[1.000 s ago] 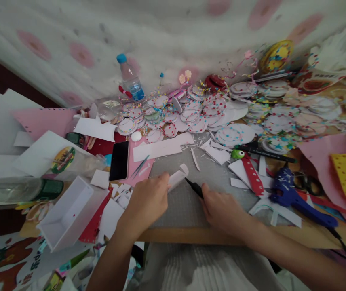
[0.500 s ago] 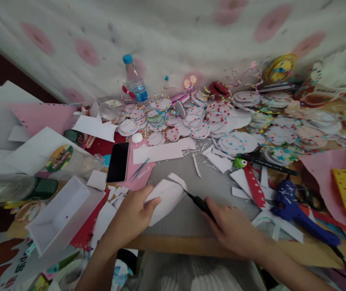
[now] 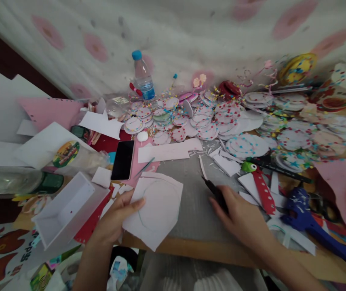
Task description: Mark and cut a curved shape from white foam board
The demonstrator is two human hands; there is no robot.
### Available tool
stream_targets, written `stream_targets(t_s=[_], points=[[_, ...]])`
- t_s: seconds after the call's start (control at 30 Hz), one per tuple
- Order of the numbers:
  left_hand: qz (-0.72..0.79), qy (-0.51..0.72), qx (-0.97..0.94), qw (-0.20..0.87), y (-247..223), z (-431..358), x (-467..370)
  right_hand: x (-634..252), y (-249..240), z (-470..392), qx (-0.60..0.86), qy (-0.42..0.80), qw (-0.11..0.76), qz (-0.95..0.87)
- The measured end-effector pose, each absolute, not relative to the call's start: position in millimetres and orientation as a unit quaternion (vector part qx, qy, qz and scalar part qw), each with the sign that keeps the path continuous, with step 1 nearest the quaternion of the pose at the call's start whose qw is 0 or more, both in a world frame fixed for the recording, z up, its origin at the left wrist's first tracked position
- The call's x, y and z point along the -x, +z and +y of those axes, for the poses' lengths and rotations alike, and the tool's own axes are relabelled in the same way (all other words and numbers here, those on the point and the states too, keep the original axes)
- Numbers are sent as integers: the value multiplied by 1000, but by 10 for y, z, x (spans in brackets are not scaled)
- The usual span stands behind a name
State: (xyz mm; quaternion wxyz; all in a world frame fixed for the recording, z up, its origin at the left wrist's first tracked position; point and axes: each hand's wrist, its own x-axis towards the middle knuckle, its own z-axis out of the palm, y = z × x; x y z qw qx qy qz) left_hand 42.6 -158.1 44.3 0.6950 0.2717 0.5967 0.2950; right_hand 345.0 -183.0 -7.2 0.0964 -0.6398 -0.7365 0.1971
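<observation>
"Pale cloth with pink spots hangs behind our desk, and a grey mat covers the middle. What do we have in our left hand?"

"We're gripping a piece of white card by its left side, thumb on top and the fingers mostly hidden underneath. Its edges are angular, and a thin round outline is drawn on it. It sits at the near side of the mat, left of centre, with its lowest corner reaching across the desk's near edge in our view."

"And our right hand?"

"That one is closed around a black knife, to the right of the card and well apart from it. The tip points far and left, near a thin white scrap. Whether it touches the mat, we can't tell."

"What else have we got around us?"

"On the left, a phone lies beside tweezers, with an open white box nearer to us. On the far side, a bottle with a blue cap stands behind heaps of round discs, many dotted with colour."

"And on our right?"

"We see a blue glue gun, and just to its left a red spotted strip with a green head at its far end."
</observation>
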Motion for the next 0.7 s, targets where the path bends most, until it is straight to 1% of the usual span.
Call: stream_targets(t_s=[0.07,0.13,0.2,0.3,0.43,0.57,0.7], points=[[584,275,-293,705,480,-1621,-448,-3403,-16,-1760,624,193,141,-744],[573,256,-324,708,508,-1641,-476,-3347,92,-1718,601,247,201,-734],[560,231,-363,708,524,-1642,-508,-3282,220,-1704,568,366,230,-701],[537,190,-420,707,527,-1626,-558,-3177,363,-1705,498,560,232,-620],[502,183,-416,736,504,-1633,-619,-3069,400,-1731,429,715,266,-485],[484,201,-377,764,437,-1683,-645,-3017,309,-1821,403,794,285,-356],[484,212,-351,773,338,-1731,-655,-2967,174,-1913,419,804,307,-289]])
